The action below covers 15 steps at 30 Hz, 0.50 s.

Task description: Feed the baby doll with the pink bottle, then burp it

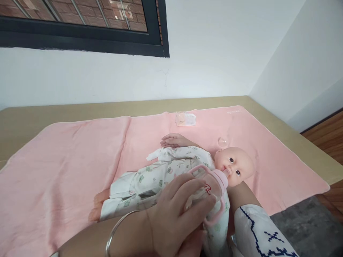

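Pink-handled bottle [211,185] sits in the left hand [171,216], fingers [199,210] curled

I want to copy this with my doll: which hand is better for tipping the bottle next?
Probably the left hand: it holds the bottle, with its teat at the mouth of the doll. The right arm passes beneath the doll, and the right hand is beyond it, away from the bottle.

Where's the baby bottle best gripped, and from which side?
Take the bottle round its clear body, probably from the end opposite the teat, as the left hand does. The teat sits at the mouth of the doll, leaving little room there; pink handles flank the body.
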Available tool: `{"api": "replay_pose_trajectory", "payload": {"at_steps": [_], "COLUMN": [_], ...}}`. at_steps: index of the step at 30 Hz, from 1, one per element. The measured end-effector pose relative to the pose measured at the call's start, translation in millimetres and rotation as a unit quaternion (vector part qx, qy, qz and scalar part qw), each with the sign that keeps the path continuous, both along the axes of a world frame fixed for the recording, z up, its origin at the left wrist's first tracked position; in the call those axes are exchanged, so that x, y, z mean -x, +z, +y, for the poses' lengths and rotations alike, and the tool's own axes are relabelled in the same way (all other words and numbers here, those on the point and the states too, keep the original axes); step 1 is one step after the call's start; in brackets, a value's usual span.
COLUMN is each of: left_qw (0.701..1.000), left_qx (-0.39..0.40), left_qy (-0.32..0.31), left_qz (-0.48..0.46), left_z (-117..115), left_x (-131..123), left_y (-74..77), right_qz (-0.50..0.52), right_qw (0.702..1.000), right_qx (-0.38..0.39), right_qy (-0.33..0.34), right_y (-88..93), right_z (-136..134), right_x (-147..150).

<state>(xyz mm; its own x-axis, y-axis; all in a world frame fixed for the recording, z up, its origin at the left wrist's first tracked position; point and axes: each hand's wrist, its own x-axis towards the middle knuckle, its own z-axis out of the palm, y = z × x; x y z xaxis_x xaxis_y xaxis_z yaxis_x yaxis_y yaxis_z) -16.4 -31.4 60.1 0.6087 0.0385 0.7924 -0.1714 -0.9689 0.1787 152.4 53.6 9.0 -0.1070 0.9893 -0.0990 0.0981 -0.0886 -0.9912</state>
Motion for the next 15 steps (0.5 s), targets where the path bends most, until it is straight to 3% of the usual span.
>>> {"api": "replay_pose_trajectory", "payload": {"at_steps": [3, 6, 13, 15], "left_qw": [0.999, 0.999, 0.991, 0.988], "left_qx": [-0.003, -0.024, 0.019, 0.051], "left_qy": [0.001, 0.022, -0.077, -0.076], "left_qz": [0.045, 0.044, -0.105, -0.123], "left_z": [0, 1, 11, 12], "left_x": [6, 9, 3, 2], "left_y": [13.0, 15.2, -13.2, -23.9], "right_qz": [0.023, 0.037, 0.054, 0.056], "right_qw": [0.999, 0.997, 0.994, 0.993], "right_qx": [0.020, 0.037, 0.053, 0.053], "right_qy": [0.032, 0.054, 0.083, 0.088], "right_y": [-4.4, -13.9, -25.2, -25.7], "right_z": [33, 44, 47, 48], "right_x": [6, 3, -2, -2]}}
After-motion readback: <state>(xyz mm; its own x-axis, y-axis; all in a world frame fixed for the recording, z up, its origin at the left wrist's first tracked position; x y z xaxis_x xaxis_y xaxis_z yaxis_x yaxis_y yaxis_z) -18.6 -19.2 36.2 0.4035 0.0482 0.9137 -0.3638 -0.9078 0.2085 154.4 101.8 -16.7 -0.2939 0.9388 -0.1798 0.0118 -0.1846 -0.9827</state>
